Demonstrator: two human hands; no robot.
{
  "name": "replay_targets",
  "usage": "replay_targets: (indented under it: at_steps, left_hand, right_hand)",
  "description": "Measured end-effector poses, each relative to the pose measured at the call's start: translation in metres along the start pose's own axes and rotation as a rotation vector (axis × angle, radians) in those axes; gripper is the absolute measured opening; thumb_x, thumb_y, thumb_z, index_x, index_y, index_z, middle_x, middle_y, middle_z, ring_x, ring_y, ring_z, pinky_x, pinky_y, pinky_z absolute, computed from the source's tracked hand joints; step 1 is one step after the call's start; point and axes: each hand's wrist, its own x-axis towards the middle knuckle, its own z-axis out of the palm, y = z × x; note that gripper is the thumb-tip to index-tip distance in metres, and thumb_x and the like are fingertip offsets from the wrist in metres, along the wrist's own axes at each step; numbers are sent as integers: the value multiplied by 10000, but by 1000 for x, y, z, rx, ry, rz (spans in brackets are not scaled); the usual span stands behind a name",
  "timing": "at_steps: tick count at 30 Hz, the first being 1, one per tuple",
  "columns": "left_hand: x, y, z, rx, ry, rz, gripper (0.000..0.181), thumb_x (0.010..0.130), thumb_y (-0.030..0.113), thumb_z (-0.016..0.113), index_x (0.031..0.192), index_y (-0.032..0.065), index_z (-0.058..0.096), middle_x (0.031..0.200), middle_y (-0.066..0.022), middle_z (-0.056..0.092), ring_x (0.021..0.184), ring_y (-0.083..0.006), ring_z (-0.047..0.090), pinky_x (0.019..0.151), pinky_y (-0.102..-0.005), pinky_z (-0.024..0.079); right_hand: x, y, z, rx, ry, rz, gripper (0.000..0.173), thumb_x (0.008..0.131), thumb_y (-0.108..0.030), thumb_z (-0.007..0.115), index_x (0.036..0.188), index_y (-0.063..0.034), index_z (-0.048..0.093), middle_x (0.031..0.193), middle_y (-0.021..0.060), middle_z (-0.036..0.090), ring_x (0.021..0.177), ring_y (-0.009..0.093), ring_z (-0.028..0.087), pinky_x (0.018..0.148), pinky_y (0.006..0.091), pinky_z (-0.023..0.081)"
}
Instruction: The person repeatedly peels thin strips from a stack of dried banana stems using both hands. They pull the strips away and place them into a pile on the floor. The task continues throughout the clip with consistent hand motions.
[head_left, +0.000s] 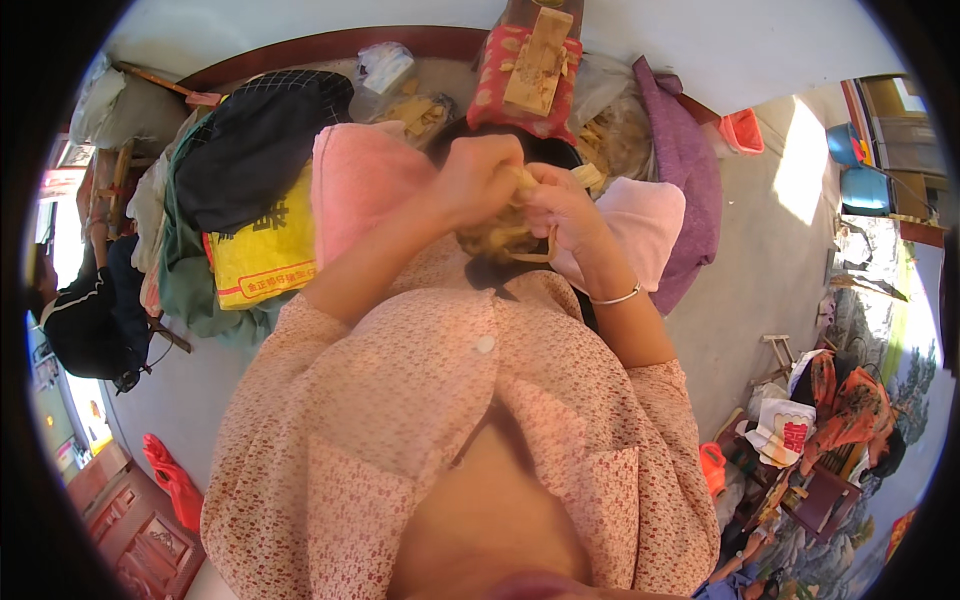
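Note:
My left hand (484, 180) and my right hand (559, 206) meet in front of my chest, pinching pale yellowish strips (523, 184) between them. One thin strip (541, 256) curls down below my right hand. Under the hands lies a blurred brownish-yellow bundle (491, 236), partly covered by them; I cannot tell its material. Pink towels lie on both sides, one (367, 187) by my left forearm and a paler one (641, 225) beyond my right hand. Ahead, a wooden block (540, 64) rests on a red patterned cushion (495, 71).
Clear plastic bags hold pale strips, one (615, 139) right of the cushion, another (416, 116) left. Purple cloth (686, 187) hangs at the right. Black cloth (251, 150) covers a yellow sack (262, 262). People sit at far left (94, 315) and far right (855, 409).

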Motion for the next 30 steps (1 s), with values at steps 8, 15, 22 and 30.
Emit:
replay_targets:
  at_steps: [8, 15, 22, 30]
  left_hand:
    - [4, -21, 8, 64, -19, -65, 55, 712, 33, 580, 707, 1, 536, 620, -54, 501, 559, -157, 498, 510, -284, 382]
    - [7, 11, 3, 183, -8, -106, 92, 713, 13, 618, 742, 9, 530, 622, -66, 501, 547, -152, 479, 498, -283, 390]
    - [8, 5, -17, -35, -312, -107, 221, 717, 116, 709, 740, -23, 539, 587, -46, 501, 503, -87, 445, 447, -261, 379]
    - [6, -11, -19, -719, -440, -530, 405, 867, 247, 619, 550, 30, 489, 457, -4, 408, 411, -68, 400, 373, -221, 281]
  right_hand:
    - [2, 21, -11, -238, 192, -382, 160, 798, -31, 634, 948, 11, 598, 659, 2, 555, 527, 45, 466, 471, 187, 363]
    - [7, 22, -43, 319, -425, -108, 134, 898, -134, 569, 968, -24, 600, 562, -53, 375, 443, 35, 317, 398, 185, 257]
    - [4, 16, -19, 155, -119, -211, 174, 979, -239, 464, 930, -87, 534, 573, -54, 373, 461, 38, 305, 411, 191, 264]
    - [-3, 12, -7, 41, -52, -325, 166, 934, -232, 537, 951, -66, 536, 615, -43, 424, 508, 35, 340, 448, 186, 281]
